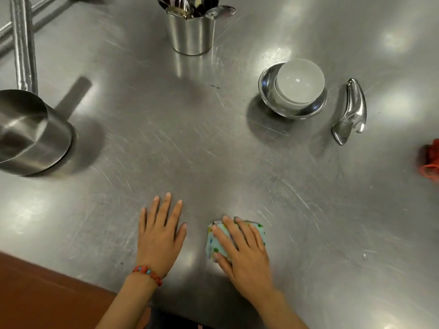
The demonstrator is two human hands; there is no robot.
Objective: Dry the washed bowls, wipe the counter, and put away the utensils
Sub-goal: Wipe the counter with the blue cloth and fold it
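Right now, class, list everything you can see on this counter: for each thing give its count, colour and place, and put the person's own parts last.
counter: one, scratched steel, fills the view
utensil holder: one, steel, top centre, holding spoons
steel bowl: one, silver, upper right
white bowl: one, upside down inside the steel bowl
loose spoons: apparently two, silver, right of the bowls
saucepan: one, steel, left edge
red object: one, right edge, cut off, unclear
cloth: one, folded, pale blue with coloured dots, bottom centre
bracelet: one, red and blue beads, left wrist
left hand: flat on counter
right hand: pressing on cloth
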